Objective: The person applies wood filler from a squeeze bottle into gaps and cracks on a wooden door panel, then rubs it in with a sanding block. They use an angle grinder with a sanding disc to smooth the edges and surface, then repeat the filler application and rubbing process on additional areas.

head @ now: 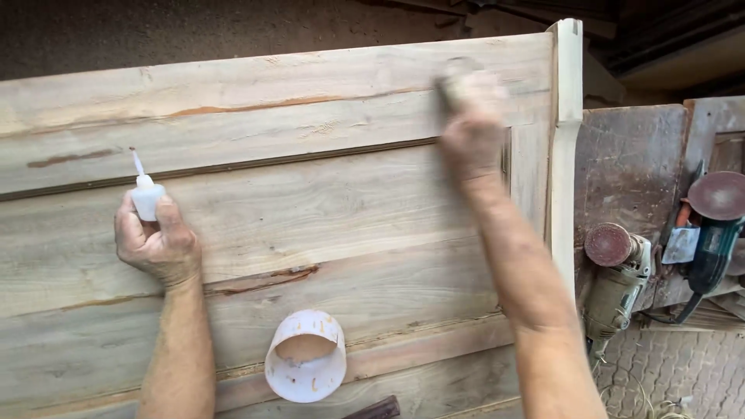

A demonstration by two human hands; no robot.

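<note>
A large panel of pale wooden boards (310,209) fills the view, with cracks and reddish streaks in it. My left hand (157,242) rests on the panel, gripping a small white squeeze bottle (145,195) with a thin nozzle that points up. My right hand (471,130) is blurred near the panel's upper right, pressing a small greyish block or pad (454,81) against the wood. A white plastic cup (306,355), open end facing up the panel, lies on the boards between my forearms.
A carved pale post (567,140) edges the panel on the right. Beyond it on a worn bench lie two angle grinders with sanding discs (621,275) (714,225). A dark strip (374,409) lies at the bottom edge. Cobbled floor (675,372) shows lower right.
</note>
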